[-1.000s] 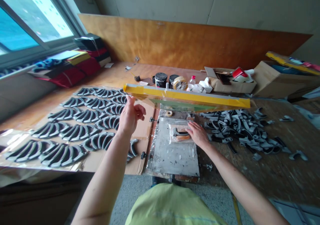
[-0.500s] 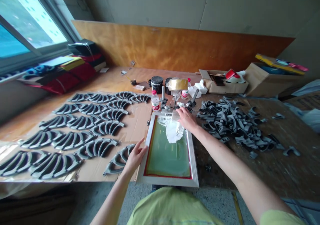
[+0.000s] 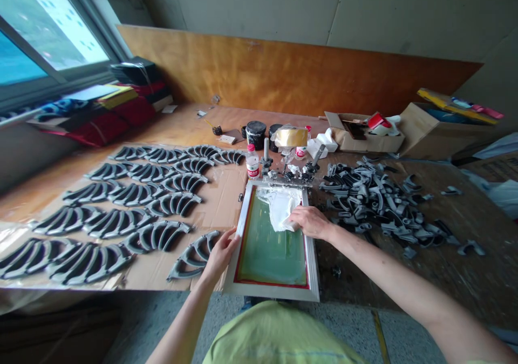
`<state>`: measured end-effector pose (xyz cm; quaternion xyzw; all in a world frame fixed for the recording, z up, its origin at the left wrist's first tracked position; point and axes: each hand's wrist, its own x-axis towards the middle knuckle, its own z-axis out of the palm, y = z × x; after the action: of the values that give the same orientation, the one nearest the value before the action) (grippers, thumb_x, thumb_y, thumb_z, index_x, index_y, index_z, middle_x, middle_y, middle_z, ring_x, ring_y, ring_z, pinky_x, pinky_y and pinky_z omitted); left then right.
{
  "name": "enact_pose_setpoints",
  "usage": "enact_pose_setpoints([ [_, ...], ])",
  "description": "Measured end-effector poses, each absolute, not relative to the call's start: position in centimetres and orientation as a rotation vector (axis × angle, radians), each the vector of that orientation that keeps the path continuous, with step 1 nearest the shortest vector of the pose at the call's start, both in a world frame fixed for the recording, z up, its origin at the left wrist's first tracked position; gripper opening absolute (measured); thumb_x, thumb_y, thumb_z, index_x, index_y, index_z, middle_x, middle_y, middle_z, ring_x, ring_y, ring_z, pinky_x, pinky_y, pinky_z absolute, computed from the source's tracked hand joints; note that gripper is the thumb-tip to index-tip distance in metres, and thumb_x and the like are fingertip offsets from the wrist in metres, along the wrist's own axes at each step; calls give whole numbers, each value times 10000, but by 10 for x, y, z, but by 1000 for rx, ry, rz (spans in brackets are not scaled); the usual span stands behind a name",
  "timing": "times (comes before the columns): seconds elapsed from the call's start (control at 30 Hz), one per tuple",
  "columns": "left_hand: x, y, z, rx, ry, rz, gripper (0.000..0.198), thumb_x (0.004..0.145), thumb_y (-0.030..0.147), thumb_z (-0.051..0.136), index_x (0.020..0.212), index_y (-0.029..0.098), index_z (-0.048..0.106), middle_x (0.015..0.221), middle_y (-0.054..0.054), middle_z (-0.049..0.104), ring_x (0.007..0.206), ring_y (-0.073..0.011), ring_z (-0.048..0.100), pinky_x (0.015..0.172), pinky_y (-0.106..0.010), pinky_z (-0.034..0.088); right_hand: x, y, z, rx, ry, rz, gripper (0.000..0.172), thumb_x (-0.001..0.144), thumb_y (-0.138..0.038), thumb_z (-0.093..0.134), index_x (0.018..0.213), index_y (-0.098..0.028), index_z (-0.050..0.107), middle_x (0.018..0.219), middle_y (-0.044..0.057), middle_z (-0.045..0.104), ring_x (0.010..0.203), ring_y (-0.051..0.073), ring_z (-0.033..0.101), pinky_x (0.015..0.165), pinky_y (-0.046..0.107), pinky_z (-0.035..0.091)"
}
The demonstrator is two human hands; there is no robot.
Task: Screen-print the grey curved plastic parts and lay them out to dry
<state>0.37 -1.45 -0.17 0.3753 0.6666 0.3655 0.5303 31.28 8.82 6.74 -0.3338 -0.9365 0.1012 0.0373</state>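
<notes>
A framed printing screen with a green mesh lies flat on the bench in front of me. My left hand presses on its left edge, fingers stretched along the frame. My right hand is closed on a small squeegee at the white ink patch in the upper part of the mesh. The squeegee itself is mostly hidden under my fingers. A grey curved plastic part lies just left of the frame.
Rows of grey curved parts lie on cardboard at left. A heap of loose grey parts is at right. Ink cans, a tape roll, small bottles and cardboard boxes stand behind.
The screen frame came down from raised to flat. My left hand went from its top edge to its left side. My right hand moved onto the mesh and has pulled toward me across the ink.
</notes>
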Motion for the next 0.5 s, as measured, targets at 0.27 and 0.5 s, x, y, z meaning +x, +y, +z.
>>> enact_pose_setpoints([
  [0.27,1,-15,-8,929,1562,880,705,746,645,634,1267,173,584,705,-6,686,642,-185,647,568,-251,468,297,75,40,-1045,-2608,94,259,835,6,482,894,-149,681,865,91,644,914,218,539,787,317,468],
  [0.5,4,-16,9,833,1504,908,738,717,624,678,1291,176,559,755,-26,715,690,-204,679,595,-269,514,298,104,63,-1132,-2478,326,281,834,-126,671,1105,-201,658,991,58,670,908,188,593,797,304,488],
])
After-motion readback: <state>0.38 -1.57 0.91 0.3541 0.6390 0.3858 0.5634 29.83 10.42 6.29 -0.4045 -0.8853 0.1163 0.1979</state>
